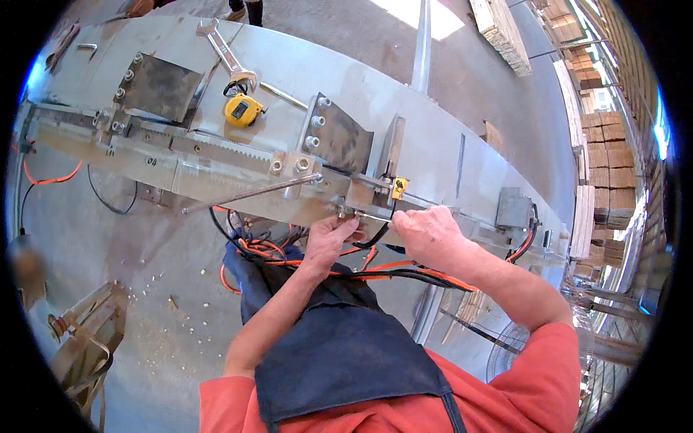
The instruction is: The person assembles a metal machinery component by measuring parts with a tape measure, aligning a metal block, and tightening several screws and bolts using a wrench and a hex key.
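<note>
My left hand (pixel 330 237) is closed, thumb and fingertips pinched at a small metal bolt (pixel 341 212) under a steel block (pixel 360 193) on the near edge of the machine beam. My right hand (pixel 431 232) is wrapped round a thin metal tool (pixel 374 218); its slim shaft points left toward the bolt, and the rest is hidden in the fist. Just above the right hand sits a small yellow part (pixel 399 188). A black cable (pixel 377 237) bends down between the hands. Left of them, a metal rod (pixel 253 193) lies slanted across the toothed rack (pixel 224 151).
On the grey beam (pixel 289 58) lie a yellow tape measure (pixel 242 110), a wrench (pixel 222 50) and a short metal rod (pixel 284 95). Orange and black cables (pixel 390 273) hang between my body and the beam. Stacked wood (pixel 605 166) stands at the right, a fan guard (pixel 509 351) at the lower right.
</note>
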Available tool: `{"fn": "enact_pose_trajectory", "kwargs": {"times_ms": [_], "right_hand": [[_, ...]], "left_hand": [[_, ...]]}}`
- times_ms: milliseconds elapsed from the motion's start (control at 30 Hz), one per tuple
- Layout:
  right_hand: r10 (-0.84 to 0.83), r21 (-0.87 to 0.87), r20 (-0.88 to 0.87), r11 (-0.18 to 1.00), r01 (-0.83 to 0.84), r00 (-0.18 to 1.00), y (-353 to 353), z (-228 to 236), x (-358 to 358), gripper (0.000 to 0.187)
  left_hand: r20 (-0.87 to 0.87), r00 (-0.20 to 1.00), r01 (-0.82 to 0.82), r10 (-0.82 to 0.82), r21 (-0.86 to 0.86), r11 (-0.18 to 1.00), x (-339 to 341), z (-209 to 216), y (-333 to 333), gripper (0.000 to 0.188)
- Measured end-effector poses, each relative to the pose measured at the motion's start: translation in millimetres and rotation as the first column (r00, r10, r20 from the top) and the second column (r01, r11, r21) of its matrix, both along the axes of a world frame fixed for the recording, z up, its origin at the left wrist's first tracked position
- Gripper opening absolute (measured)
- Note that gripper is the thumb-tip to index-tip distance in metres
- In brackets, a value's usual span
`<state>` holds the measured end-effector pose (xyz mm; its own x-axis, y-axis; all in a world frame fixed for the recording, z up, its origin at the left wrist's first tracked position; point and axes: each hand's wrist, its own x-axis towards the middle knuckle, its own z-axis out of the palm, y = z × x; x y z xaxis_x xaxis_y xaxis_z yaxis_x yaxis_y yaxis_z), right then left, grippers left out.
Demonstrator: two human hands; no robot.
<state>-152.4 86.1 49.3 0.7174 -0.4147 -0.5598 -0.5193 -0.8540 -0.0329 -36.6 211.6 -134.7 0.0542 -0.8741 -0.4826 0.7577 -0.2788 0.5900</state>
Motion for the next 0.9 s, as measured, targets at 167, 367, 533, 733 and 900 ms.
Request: {"fn": "enact_pose_trajectory", "kwargs": {"times_ms": [167, 367, 533, 733, 900], "right_hand": [[0.082, 0.044, -0.349, 0.997, -0.071, 0.933, -0.3, 13.2, 39.5, 0.014], [-0.003, -0.006, -0.237, 1.0, 0.002, 0.971, 0.2, -15.4, 13.7, 0.022], [-0.02, -0.012, -0.09, 1.0, 0.019, 0.996, -2.5, -28.7, -5.2, 0.028], [-0.117, -0.034, -0.092, 0.993, 0.114, 0.989, 11.2, -37.0, -15.3, 0.027], [-0.12, -0.012, -0.159, 0.993, 0.12, 0.98, 8.9, -40.1, -11.5, 0.026]], "left_hand": [[-0.059, 0.988, 0.145, -0.144, 0.002, 0.989, 6.0, 2.3, -9.2, 0.033], [-0.193, 0.97, 0.16, -0.147, 0.052, 0.986, 4.1, 14.2, -14.9, 0.032], [-0.11, 0.99, 0.103, -0.093, 0.088, 0.991, 2.5, 14.5, -20.2, 0.023], [-0.012, 0.992, 0.13, -0.129, 0.112, 0.985, -8.0, 8.0, -17.5, 0.024], [0.062, 0.928, 0.365, -0.368, 0.063, 0.929, 13.9, 9.9, -15.8, 0.036]]}}
